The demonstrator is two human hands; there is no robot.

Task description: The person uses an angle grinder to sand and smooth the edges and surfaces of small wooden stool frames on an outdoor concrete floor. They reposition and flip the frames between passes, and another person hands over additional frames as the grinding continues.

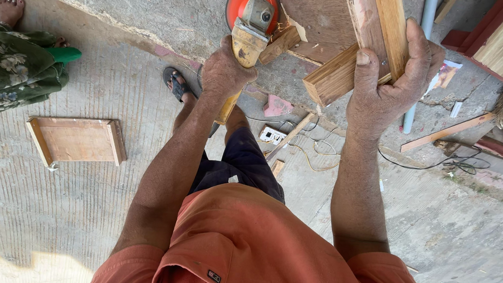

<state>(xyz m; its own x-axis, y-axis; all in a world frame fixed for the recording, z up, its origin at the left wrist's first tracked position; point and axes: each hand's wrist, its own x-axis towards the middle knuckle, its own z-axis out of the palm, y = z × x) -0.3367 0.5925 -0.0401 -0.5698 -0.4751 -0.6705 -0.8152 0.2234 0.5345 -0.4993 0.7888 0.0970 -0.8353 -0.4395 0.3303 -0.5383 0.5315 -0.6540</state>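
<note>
While our left hand (226, 72) is wrapped tight around the yellow body of the angle grinder (250, 23), its orange disc guard points away from us, just past the knuckles, and sits against the plywood face of the wooden frame (356, 53). Our right hand (387, 80) is clamped on that same frame, thumb laid up along the end of one light wood bar and the fingers curled over the bar beside it, so the frame lies under and ahead of this hand, to the right of the grinder. Between the two forearms we see our orange shirt (253, 257) and dark shorts, and one sandalled foot (179, 85) below the left wrist. Farther left a smaller wooden panel (77, 139) lies flat on the concrete ground (45, 214), well apart from both hands. Beyond it is another person's bare foot (10, 10) and green patterned cloth. Cables (444, 161) trail over the ground right of the frame.
</note>
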